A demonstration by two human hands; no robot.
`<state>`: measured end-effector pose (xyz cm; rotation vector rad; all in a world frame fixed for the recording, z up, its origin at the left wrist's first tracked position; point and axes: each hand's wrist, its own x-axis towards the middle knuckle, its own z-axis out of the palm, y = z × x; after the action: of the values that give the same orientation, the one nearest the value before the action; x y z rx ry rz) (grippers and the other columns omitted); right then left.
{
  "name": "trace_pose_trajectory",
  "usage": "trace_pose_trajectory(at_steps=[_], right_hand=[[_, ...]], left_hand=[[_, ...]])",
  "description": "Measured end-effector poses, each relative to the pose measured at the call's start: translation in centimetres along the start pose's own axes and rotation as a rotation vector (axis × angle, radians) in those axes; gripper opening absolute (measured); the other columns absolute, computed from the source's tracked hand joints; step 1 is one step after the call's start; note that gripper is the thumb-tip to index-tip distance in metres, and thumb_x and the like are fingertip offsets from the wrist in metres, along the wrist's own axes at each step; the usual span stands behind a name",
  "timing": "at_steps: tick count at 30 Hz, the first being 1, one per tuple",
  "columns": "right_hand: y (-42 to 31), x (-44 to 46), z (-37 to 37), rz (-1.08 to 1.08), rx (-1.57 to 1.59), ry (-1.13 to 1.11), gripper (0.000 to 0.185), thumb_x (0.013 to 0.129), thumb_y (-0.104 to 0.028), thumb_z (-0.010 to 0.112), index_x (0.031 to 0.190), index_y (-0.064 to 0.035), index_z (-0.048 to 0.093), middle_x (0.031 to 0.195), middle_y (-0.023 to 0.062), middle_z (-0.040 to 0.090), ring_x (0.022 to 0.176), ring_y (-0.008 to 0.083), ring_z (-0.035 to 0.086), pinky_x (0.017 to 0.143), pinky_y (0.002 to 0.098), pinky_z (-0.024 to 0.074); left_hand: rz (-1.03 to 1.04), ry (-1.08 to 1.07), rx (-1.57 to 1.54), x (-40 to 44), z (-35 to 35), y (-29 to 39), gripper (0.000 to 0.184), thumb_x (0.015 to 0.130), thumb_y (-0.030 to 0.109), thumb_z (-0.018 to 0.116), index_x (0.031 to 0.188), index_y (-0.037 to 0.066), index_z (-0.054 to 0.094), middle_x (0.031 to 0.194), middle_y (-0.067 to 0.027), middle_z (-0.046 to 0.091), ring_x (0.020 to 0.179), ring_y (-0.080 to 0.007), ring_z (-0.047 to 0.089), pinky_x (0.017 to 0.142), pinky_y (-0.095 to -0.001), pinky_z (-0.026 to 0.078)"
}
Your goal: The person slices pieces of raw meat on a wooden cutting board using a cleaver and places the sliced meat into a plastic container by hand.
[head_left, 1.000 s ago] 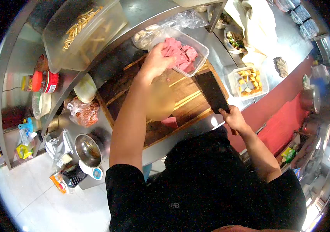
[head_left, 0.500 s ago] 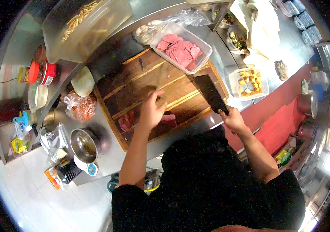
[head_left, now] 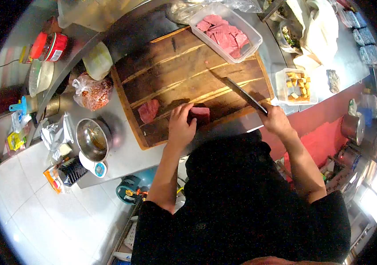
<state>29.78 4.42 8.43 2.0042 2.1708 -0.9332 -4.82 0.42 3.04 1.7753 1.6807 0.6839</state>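
Left hand (head_left: 181,126) shifted, curled at meat (head_left: 201,115); right hand (head_left: 277,120) holding cleaver (head_left: 245,94)

Board (head_left: 175,79) — worn, streaked wood; bowl (head_left: 83,139) — shiny metal; tub (head_left: 255,43) — clear plastic.

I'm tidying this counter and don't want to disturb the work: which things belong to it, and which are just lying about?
In use, it seems:
- cleaver, in the right hand
- meat chunk at the left hand
- second meat chunk
- wooden board
- tub of meat slices

Probably just lying about:
- metal bowl
- red-lidded jar
- tub of yellow cubes
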Motion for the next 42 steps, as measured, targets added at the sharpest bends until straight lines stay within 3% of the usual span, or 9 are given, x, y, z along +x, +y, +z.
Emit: trace_pose_trajectory(at_steps=[13, 18, 23, 25, 28, 31, 33, 38, 42], right_hand=[[-0.5, -0.1, -0.5, 0.135, 0.131, -0.027, 0.029, 0.094, -0.024, 0.067, 0.114, -0.0033, 0.068, 0.098, 0.0282, 0.07, 0.096, 0.0482, 0.066, 0.083, 0.0529, 0.0548], [-0.5, 0.0, -0.4, 0.136, 0.101, -0.054, 0.028, 0.095, -0.025, 0.065, 0.113, -0.004, 0.068, 0.095, 0.0279, 0.07, 0.095, 0.0486, 0.066, 0.082, 0.0525, 0.0549], [-4.5, 0.1, -1.7, 0.113, 0.173, -0.229, 0.03, 0.096, -0.03, 0.064, 0.11, -0.005, 0.069, 0.097, 0.0265, 0.071, 0.095, 0.0465, 0.068, 0.084, 0.052, 0.055], [-5.1, 0.4, -1.1, -0.003, 0.242, -0.147, 0.027, 0.094, -0.027, 0.066, 0.108, -0.0038, 0.07, 0.085, 0.0236, 0.07, 0.083, 0.0433, 0.069, 0.075, 0.0481, 0.0534], [-6.3, 1.6, -1.1, -0.142, 0.156, -0.221, 0.029, 0.095, -0.025, 0.064, 0.112, -0.0017, 0.07, 0.091, 0.0254, 0.07, 0.087, 0.0439, 0.068, 0.079, 0.0482, 0.0545], [-7.5, 2.5, -1.7, -0.214, 0.043, -0.263, 0.045, 0.099, -0.042, 0.057, 0.112, -0.0001, 0.066, 0.089, 0.0278, 0.07, 0.089, 0.0485, 0.068, 0.08, 0.055, 0.0556], [-8.6, 2.9, -2.6, -0.174, -0.014, -0.348, 0.03, 0.096, -0.024, 0.063, 0.11, 0.0018, 0.067, 0.09, 0.0273, 0.069, 0.093, 0.0455, 0.067, 0.084, 0.051, 0.0547], [-9.1, 3.6, -2.9, -0.184, -0.063, -0.431, 0.028, 0.094, -0.023, 0.062, 0.109, 0.0003, 0.067, 0.094, 0.0273, 0.069, 0.095, 0.0468, 0.066, 0.085, 0.0524, 0.0546], [-9.0, 3.6, -3.0, -0.221, -0.039, -0.427, 0.03, 0.092, -0.021, 0.062, 0.114, -0.0016, 0.065, 0.1, 0.0272, 0.069, 0.097, 0.0463, 0.066, 0.086, 0.0531, 0.0547]], left_hand=[[0.118, -0.291, -0.052, 3.9, 0.3, 0.0, 0.039, 0.08, 0.009, 0.073, 0.118, 0.007, 0.066, 0.126, -0.0135, 0.065, 0.117, -0.0394, 0.056, 0.104, -0.0477, 0.044], [0.199, 0.167, 0.043, 2.4, 1.8, 1.0, 0.041, 0.084, 0.013, 0.072, 0.124, 0.008, 0.066, 0.134, -0.013, 0.059, 0.116, -0.0356, 0.057, 0.104, -0.0469, 0.043], [0.227, 0.262, 0.089, 0.7, 5.2, 0.4, 0.031, 0.088, 0.016, 0.072, 0.117, 0.008, 0.067, 0.122, -0.0124, 0.062, 0.111, -0.0359, 0.058, 0.1, -0.0468, 0.044], [0.226, 0.357, 0.042, 1.0, 6.1, 0.2, 0.029, 0.086, 0.012, 0.074, 0.113, 0.008, 0.068, 0.119, -0.0116, 0.061, 0.108, -0.0364, 0.058, 0.097, -0.0456, 0.046], [0.247, 0.388, 0.057, 1.0, 6.6, 0.0, 0.028, 0.085, 0.01, 0.076, 0.112, 0.008, 0.068, 0.12, -0.0119, 0.061, 0.107, -0.0347, 0.058, 0.093, -0.0452, 0.047], [0.242, 0.394, 0.03, 0.7, 6.8, 0.0, 0.026, 0.086, 0.012, 0.075, 0.112, 0.009, 0.068, 0.121, -0.0132, 0.06, 0.107, -0.0349, 0.058, 0.092, -0.0466, 0.047], [0.255, 0.416, 0.048, 0.6, 7.4, -0.8, 0.026, 0.087, 0.013, 0.075, 0.111, 0.009, 0.068, 0.121, -0.0144, 0.06, 0.107, -0.0356, 0.058, 0.092, -0.0473, 0.047], [0.281, 0.507, 0.109, -0.1, 8.6, -1.8, 0.025, 0.089, 0.017, 0.074, 0.111, 0.007, 0.067, 0.12, -0.0181, 0.06, 0.105, -0.0391, 0.057, 0.09, -0.0502, 0.047], [0.242, 0.386, 0.158, -1.0, 8.9, -2.6, 0.029, 0.088, 0.016, 0.072, 0.113, 0.003, 0.066, 0.116, -0.0203, 0.06, 0.102, -0.0429, 0.057, 0.089, -0.0567, 0.046]])
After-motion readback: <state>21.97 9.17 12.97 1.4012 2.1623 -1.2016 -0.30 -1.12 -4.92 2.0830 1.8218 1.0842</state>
